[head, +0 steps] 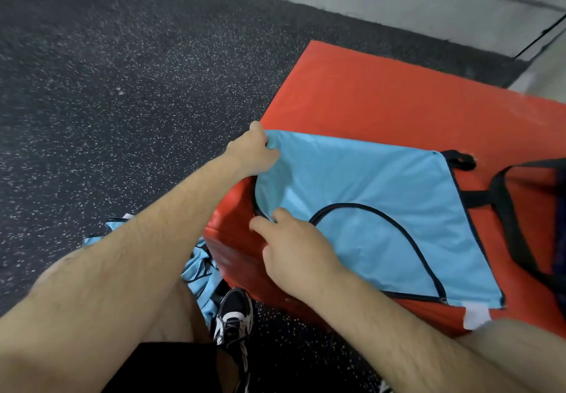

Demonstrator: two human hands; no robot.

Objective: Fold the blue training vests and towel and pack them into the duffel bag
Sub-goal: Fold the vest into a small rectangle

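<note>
A blue training vest lies flat on the red padded surface beside the duffel bag. The left hand has its grip closed on the far corner; the right hand rests loose-fingered on the near edge.

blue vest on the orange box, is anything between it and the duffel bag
Nothing visible stands between them. The blue vest lies spread on the orange box, one edge close beside the duffel bag. The bag's opening is cut off by the frame edge, so I cannot tell whether it is unzipped.
</note>
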